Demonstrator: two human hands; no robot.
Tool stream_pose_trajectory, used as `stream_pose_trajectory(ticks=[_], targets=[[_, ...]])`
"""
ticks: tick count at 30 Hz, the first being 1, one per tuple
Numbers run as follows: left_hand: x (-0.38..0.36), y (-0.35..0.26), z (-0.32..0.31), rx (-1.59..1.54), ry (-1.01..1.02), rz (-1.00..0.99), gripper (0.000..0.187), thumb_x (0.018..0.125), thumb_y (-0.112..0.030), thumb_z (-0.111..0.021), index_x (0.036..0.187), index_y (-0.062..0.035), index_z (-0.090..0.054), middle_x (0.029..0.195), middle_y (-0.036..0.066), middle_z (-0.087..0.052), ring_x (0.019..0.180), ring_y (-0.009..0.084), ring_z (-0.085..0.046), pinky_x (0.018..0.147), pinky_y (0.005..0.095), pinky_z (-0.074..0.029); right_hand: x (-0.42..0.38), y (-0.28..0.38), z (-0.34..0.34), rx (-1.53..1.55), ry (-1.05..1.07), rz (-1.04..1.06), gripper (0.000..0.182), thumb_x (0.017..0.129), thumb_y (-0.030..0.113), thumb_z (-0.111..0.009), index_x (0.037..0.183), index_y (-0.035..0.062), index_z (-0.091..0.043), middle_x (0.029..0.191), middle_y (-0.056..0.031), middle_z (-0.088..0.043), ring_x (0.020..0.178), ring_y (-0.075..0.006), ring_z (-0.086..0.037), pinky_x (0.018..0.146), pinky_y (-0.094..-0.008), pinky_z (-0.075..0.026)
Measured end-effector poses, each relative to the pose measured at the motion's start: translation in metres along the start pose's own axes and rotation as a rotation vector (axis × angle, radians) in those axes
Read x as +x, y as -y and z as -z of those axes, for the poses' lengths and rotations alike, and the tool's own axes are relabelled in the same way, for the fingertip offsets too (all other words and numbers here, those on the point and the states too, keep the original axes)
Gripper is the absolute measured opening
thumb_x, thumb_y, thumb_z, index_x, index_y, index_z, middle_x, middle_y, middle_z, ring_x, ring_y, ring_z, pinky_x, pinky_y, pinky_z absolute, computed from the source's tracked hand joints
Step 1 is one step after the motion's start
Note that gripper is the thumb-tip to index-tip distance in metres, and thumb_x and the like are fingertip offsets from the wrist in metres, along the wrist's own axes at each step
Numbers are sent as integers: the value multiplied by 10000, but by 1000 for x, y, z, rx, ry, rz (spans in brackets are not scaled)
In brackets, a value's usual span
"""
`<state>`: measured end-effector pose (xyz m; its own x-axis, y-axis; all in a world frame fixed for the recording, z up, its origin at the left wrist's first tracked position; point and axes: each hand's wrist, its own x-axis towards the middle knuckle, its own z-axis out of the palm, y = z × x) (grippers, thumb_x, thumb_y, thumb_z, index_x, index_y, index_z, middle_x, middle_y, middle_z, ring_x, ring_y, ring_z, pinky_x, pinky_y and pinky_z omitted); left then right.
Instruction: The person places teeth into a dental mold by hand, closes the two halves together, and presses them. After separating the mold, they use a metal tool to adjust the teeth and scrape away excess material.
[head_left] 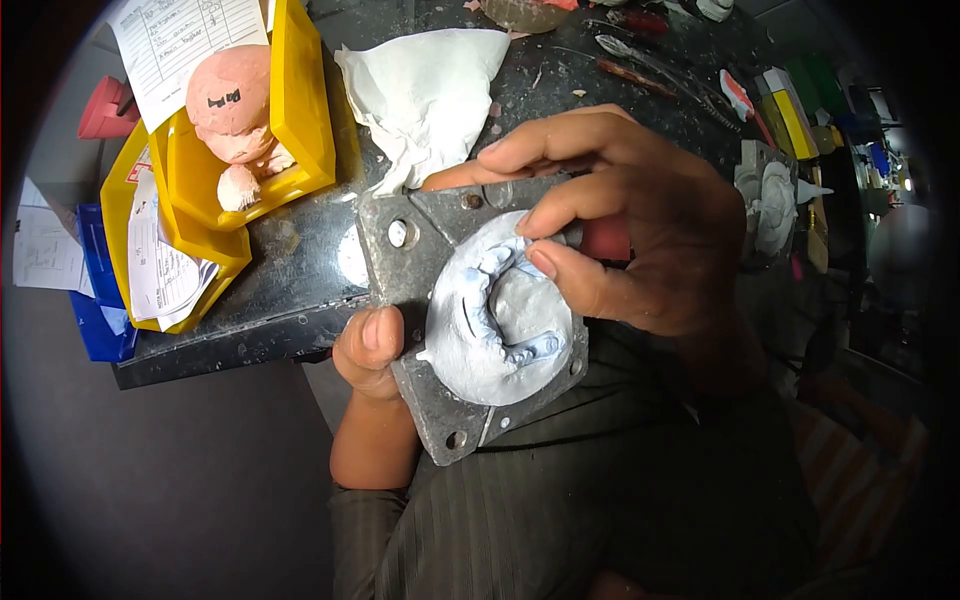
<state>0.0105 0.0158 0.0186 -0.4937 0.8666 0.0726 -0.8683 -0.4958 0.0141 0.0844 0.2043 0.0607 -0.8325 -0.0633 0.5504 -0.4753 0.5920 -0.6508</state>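
A grey metal denture flask half is tilted up in front of me, filled with pale plaster. Set in the plaster is a bluish-white horseshoe-shaped dental arch with several teeth. My left hand grips the flask's left edge, thumb on top, its other fingers hidden beneath. Over the right side, my right hand is closed around a tool with a red handle. Its thumb and index fingertip pinch close to the upper end of the arch. The tool's working tip is hidden by the fingers.
A crumpled white tissue lies beyond the flask on the dark bench. Yellow bins at left hold pink moulded lumps and papers. Another plaster-filled flask part and scattered tools lie right.
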Motion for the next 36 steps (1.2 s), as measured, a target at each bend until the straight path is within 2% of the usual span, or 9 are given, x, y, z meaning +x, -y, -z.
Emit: stream_pose_trajectory(ticks=[22,27,30,36], targets=[[-1,2,-4,-98,36,-8,1154,730,-527,-780,1527,141,-281,1335,362,-567,1222,401,-646,1036,459,-566,3,2,1,4,23,19,253,708,-121,-672,927,5,-683,1195,-229,-680,1015,-292,-745,797,-378,-632],[-2,2,-4,-84,16,-9,1133,734,-516,-781,1530,124,-291,1337,360,-565,1219,400,-647,1040,463,-566,4,9,3,-11,4,-55,228,707,-96,-732,898,28,-716,1160,-201,-716,1016,-282,-727,810,-370,-604],[-1,1,-5,1,-27,-5,1126,723,-518,-790,1520,121,-318,1332,348,-573,1209,387,-652,1036,456,-567,3,8,2,-58,-6,-33,239,700,-69,-771,908,40,-725,1145,-184,-737,1004,-283,-721,806,-363,-587],[-4,-5,-8,406,-205,28,1111,701,-522,-808,1499,115,-371,1321,323,-588,1188,361,-661,1027,444,-568,6,11,5,-65,10,-30,251,701,-54,-790,925,44,-738,1129,-176,-753,983,-296,-717,816,-381,-567]])
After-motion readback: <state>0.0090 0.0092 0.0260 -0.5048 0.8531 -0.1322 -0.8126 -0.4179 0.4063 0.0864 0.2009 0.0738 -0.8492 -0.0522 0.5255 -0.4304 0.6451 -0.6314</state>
